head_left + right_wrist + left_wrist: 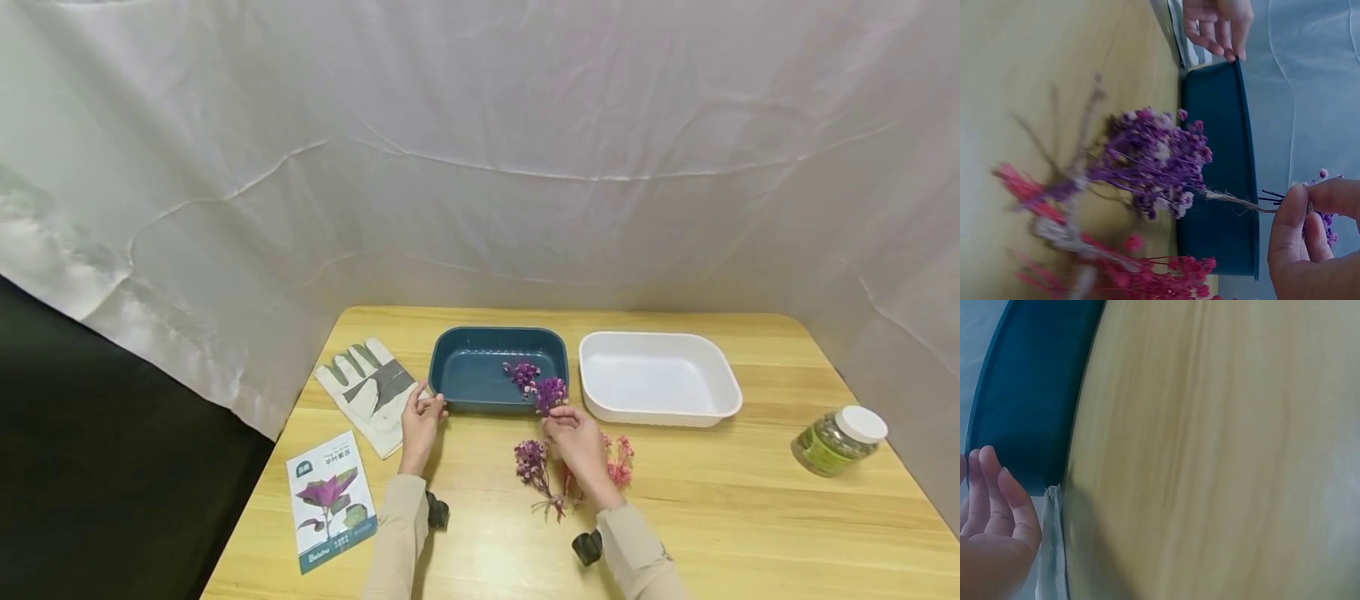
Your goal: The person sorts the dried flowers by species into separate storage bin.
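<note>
My left hand is at the near left corner of a dark teal tray, fingertips pinching its rim. Between thumb and fingers, my right hand pinches the stems of a small purple dried-flower bunch over the tray's near right edge; a strand of twine trails from these fingers in the right wrist view. Another purple sprig lies inside the tray. On the table below the right hand are a twine-tied purple bunch and a pink bunch, the pink one partly hidden by the hand in the head view.
To the right of the teal tray stands a white tray. A jar with a white lid is at the far right. On the left lie a work glove, close by the left hand, and a flower-printed seed packet.
</note>
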`<action>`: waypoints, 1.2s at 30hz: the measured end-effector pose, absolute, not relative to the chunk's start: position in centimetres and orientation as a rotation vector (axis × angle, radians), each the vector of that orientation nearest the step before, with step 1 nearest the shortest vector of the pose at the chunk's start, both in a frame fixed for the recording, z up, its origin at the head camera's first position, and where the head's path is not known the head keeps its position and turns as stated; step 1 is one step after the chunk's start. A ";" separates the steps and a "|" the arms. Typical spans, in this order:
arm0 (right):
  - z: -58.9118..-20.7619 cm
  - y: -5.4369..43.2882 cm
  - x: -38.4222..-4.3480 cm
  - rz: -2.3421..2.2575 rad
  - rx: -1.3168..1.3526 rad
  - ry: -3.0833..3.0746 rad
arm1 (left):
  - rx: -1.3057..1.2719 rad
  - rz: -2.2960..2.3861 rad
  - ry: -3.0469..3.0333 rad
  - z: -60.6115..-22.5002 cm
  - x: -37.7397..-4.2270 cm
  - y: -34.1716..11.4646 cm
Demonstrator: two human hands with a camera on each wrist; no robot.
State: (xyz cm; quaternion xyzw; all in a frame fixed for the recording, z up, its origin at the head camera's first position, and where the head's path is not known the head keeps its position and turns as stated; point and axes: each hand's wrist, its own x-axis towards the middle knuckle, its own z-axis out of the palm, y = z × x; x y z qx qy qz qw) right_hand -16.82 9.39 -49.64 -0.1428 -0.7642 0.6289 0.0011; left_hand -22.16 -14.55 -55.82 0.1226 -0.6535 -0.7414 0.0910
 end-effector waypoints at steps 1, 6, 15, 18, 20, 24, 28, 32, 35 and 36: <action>-49.6 9.4 -17.3 2.001 -0.439 -2.383 | 0.359 -2.205 -1.939 -55.9 -22.2 -14.6; -49.4 9.5 -19.3 2.062 -0.399 -2.344 | 0.325 -2.193 -1.956 -56.0 -22.2 -14.7; -49.3 9.8 -22.2 2.005 -0.410 -2.370 | 0.305 -2.262 -1.922 -56.1 -22.1 -14.8; -49.2 9.6 -23.2 1.998 -0.408 -2.383 | 0.304 -2.281 -1.917 -55.1 -21.7 -14.7; -49.1 9.5 -23.8 2.005 -0.402 -2.388 | 0.310 -2.285 -1.920 -54.1 -21.3 -14.6; -49.1 9.2 -24.7 2.061 -0.396 -2.392 | 0.309 -2.271 -1.934 -53.3 -20.9 -14.4; -49.7 9.3 -25.2 2.092 -0.375 -2.411 | 0.315 -2.276 -1.928 -54.4 -21.5 -14.7; -50.0 9.6 -24.8 2.115 -0.344 -2.386 | 0.322 -2.252 -1.939 -55.4 -21.9 -14.8; -49.9 9.7 -23.3 2.143 -0.325 -2.359 | 0.318 -2.226 -1.955 -55.8 -22.0 -14.8; -49.8 9.8 -22.5 2.141 -0.321 -2.368 | 0.308 -2.218 -1.959 -55.8 -22.0 -14.8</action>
